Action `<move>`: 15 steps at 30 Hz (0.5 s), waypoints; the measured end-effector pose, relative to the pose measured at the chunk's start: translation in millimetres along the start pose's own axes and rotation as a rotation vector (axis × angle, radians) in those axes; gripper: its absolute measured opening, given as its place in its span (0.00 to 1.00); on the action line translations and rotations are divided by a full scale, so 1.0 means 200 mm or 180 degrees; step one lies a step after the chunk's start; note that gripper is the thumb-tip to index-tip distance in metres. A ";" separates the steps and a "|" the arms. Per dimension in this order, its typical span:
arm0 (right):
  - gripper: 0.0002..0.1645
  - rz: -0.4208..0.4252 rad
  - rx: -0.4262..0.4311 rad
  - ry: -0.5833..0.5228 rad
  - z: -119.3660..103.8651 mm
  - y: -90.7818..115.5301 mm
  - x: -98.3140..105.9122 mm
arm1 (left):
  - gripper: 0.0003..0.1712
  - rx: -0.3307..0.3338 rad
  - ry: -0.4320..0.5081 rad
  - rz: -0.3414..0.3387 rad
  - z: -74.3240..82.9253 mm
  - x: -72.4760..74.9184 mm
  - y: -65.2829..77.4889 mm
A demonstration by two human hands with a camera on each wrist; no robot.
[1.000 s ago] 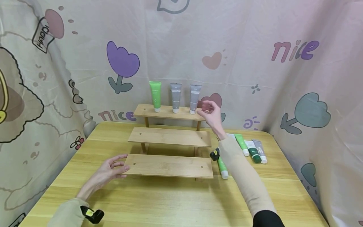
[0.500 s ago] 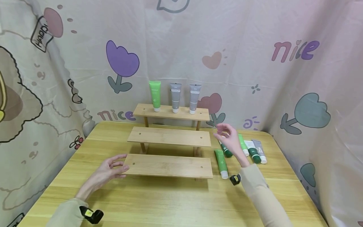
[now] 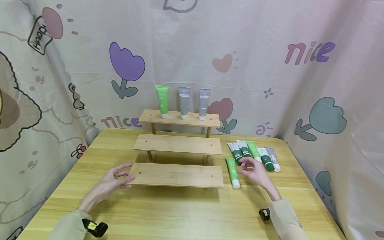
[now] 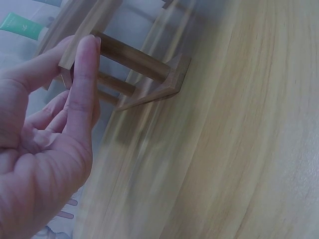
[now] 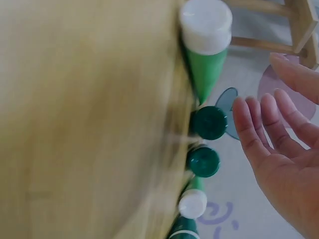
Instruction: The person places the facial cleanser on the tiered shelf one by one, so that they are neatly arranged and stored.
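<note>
A three-tier wooden display stand (image 3: 177, 175) stands mid-table. My left hand (image 3: 112, 180) pinches the left end of its lowest board; the left wrist view shows fingers (image 4: 83, 84) on either side of the board (image 4: 90, 25). On the top tier, a green tube (image 3: 163, 100) and two grey tubes (image 3: 184, 101) stand upright on their caps. My right hand (image 3: 255, 170), empty with fingers loosely bent, hovers beside a green tube (image 3: 231, 168) lying right of the stand. That tube's white cap (image 5: 207, 25) shows large in the right wrist view.
Behind my right hand several more tubes lie side by side: green-and-white ones with dark green caps (image 3: 265, 160), a light green one (image 3: 252, 149) and a grey one (image 3: 272, 158). A printed curtain (image 3: 255, 60) hangs behind the wooden table (image 3: 168, 216).
My right hand has come away from the top tier's right-hand grey tube, moving down and right to the lying tubes. The left hand stays on the lowest board.
</note>
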State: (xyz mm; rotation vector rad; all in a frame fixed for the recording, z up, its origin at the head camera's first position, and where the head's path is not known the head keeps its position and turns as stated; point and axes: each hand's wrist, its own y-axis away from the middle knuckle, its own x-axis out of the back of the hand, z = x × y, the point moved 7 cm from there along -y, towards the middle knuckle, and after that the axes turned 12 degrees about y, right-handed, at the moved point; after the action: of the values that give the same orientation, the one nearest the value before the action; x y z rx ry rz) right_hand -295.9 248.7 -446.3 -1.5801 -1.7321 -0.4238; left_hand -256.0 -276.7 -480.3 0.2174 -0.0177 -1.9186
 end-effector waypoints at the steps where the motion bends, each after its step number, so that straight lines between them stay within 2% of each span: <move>1: 0.21 -0.0015 0.0012 0.0051 0.01 0.01 0.00 | 0.45 0.0001 -0.0003 0.0000 0.00 0.00 0.00; 5: 0.21 -0.0060 0.0026 0.0254 0.04 0.03 -0.02 | 0.45 0.0005 -0.0011 0.0003 0.01 0.00 0.01; 15: 0.23 -0.0138 -0.0094 0.0336 0.06 0.06 -0.04 | 0.45 -0.0002 0.0023 -0.0043 0.03 -0.02 0.01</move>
State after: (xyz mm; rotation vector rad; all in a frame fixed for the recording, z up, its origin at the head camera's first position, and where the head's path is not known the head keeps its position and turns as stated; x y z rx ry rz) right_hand -287.9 254.1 -463.4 -1.5155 -1.6890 -0.5469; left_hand -253.4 -273.5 -474.1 0.2243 -0.0108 -1.9313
